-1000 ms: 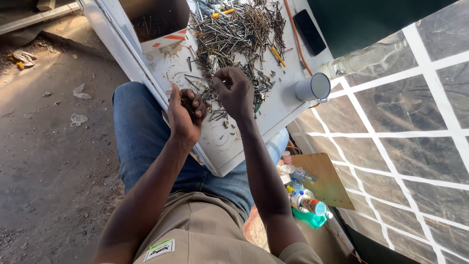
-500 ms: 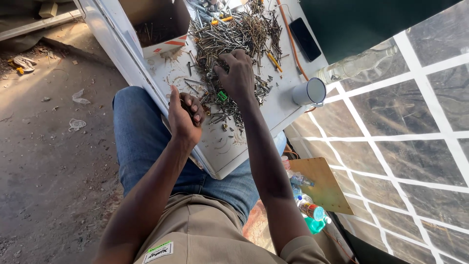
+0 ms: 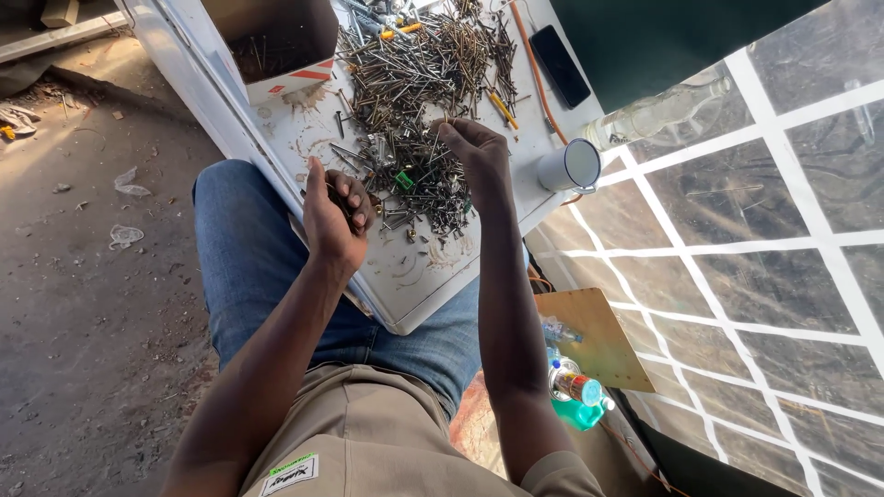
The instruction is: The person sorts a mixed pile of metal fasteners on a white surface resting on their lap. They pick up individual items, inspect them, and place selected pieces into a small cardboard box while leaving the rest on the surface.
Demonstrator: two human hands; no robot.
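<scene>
A big heap of nails and screws lies on a white tabletop that rests over my lap. My left hand is curled at the table's near left edge, closed around a small bunch of dark nails. My right hand hovers over the near side of the heap, fingertips pinched on a thin nail lifted just above the pile. A small green piece lies among the nails between my hands.
A white mug stands at the table's right edge, a black phone and an orange cable behind it. A cardboard box sits far left. A glass bottle, a wooden board and plastic bottles lie to the right.
My right hand reached forward into the heap, then lifted back to the right with a nail pinched in its fingertips. My left hand stayed closed on its bunch.
</scene>
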